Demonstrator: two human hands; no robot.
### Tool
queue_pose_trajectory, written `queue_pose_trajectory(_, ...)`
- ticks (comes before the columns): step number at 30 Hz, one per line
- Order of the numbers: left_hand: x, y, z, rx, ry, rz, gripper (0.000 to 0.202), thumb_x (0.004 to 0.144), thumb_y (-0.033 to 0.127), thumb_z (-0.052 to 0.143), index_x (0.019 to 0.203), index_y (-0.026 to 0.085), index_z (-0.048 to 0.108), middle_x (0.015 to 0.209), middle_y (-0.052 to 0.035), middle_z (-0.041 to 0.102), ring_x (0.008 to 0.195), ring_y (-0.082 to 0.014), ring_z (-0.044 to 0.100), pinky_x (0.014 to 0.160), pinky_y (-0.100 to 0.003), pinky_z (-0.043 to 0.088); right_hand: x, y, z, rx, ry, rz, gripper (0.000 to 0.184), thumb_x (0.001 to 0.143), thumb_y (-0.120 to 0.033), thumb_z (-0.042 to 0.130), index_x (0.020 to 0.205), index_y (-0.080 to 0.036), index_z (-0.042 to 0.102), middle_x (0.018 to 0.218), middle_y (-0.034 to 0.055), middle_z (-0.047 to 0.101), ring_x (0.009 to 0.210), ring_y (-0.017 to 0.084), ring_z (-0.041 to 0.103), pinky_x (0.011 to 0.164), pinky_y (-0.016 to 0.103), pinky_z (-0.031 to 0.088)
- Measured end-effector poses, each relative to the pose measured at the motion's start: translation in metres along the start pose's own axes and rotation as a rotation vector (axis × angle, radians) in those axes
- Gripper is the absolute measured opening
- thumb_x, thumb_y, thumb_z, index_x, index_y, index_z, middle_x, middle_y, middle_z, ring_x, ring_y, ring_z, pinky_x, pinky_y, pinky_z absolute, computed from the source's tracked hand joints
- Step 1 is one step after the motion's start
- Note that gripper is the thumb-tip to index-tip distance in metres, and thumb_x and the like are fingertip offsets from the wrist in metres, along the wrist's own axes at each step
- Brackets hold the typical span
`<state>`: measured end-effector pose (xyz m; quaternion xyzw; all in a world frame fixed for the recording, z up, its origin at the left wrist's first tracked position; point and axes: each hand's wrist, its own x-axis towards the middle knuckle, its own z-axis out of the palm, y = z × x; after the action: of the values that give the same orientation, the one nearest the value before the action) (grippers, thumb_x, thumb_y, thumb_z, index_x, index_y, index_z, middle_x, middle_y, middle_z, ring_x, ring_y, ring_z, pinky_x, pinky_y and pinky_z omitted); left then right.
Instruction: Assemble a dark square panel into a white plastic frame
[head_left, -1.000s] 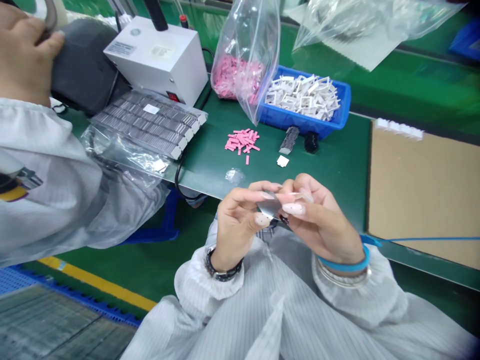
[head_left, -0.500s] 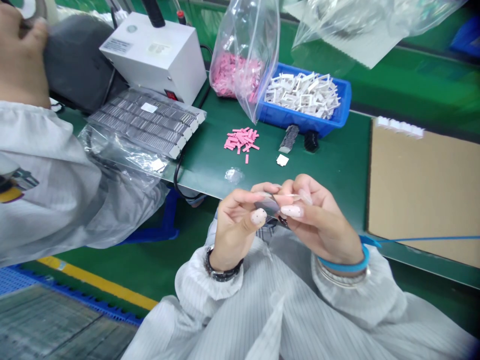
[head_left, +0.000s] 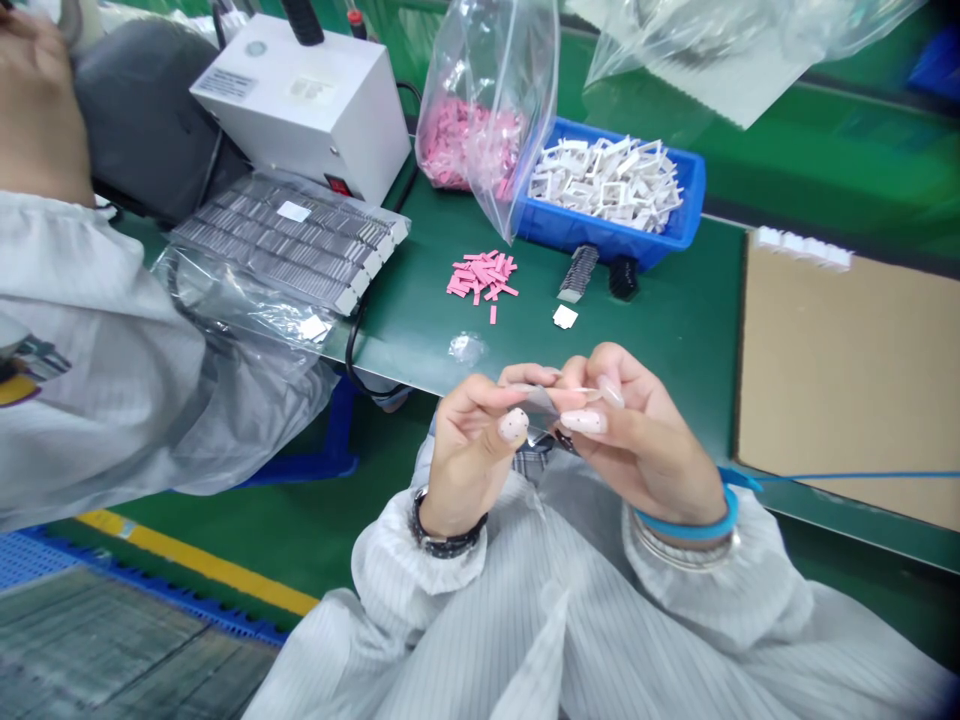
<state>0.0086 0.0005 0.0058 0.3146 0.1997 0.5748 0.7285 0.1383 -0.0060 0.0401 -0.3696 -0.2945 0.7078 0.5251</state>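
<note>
My left hand [head_left: 480, 445] and my right hand [head_left: 637, 440] meet in front of my chest, just off the near edge of the green table [head_left: 675, 330]. Both pinch one small thin grey piece with a clear film [head_left: 541, 410] between their fingertips. The left thumb lies on top of the piece. A watch is on my left wrist, and a blue band and bangles are on my right. Closest on the table lie a pile of small pink strips [head_left: 484, 277], a small white square [head_left: 565, 317] and a bit of clear film [head_left: 466, 348].
A blue bin of white frames [head_left: 611, 190] and a clear bag of pink parts [head_left: 480, 120] stand at the back. A white machine box [head_left: 300, 100] and a tray of grey parts [head_left: 292, 240] are on the left. A co-worker's sleeve [head_left: 97, 360] fills the left, brown cardboard [head_left: 847, 370] the right.
My left thumb has slid up over the small piece and my hands have shifted slightly. The co-worker's hand at the top left has moved further up and out.
</note>
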Motion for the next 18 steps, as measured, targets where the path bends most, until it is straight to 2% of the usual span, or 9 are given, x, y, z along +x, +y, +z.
queue_pose_trajectory(5, -0.0006, -0.0012, -0.0008, 0.015, 0.021, -0.017, 0.009, 0.076, 0.039, 0.072, 0.080, 0.032, 0.068, 0.068, 0.0019, 0.071, 0.110, -0.0227, 0.061, 0.097, -0.051, 0.045, 0.0008, 0.0003, -0.0003, -0.032, 0.008, 0.001, 0.036, 0.066, -0.022, 0.078, 0.065, -0.022, 0.042, 0.064, -0.0036, 0.046, 0.079, 0.016, 0.056, 0.071, 0.031, 0.046)
queue_pose_trajectory(11, 0.0006, 0.0004, 0.0005, -0.025, 0.037, -0.049, 0.011, 0.074, 0.037, 0.075, 0.076, 0.030, 0.067, 0.091, 0.0024, 0.073, 0.111, -0.0243, 0.061, 0.097, -0.051, 0.045, 0.0005, 0.0005, 0.0000, -0.002, -0.016, -0.005, 0.034, 0.068, -0.019, 0.076, 0.065, -0.021, 0.043, 0.066, -0.0039, 0.047, 0.078, 0.015, 0.056, 0.072, 0.030, 0.045)
queue_pose_trajectory(18, 0.0000, 0.0006, 0.0013, -0.039, 0.028, -0.033, 0.009, 0.074, 0.035, 0.076, 0.076, 0.030, 0.068, 0.094, 0.0028, 0.072, 0.112, -0.0237, 0.061, 0.097, -0.049, 0.047, -0.0001, 0.0005, 0.0021, 0.003, -0.010, -0.033, 0.035, 0.068, -0.020, 0.077, 0.065, -0.020, 0.042, 0.066, -0.0053, 0.048, 0.063, 0.009, 0.047, 0.060, 0.024, 0.043)
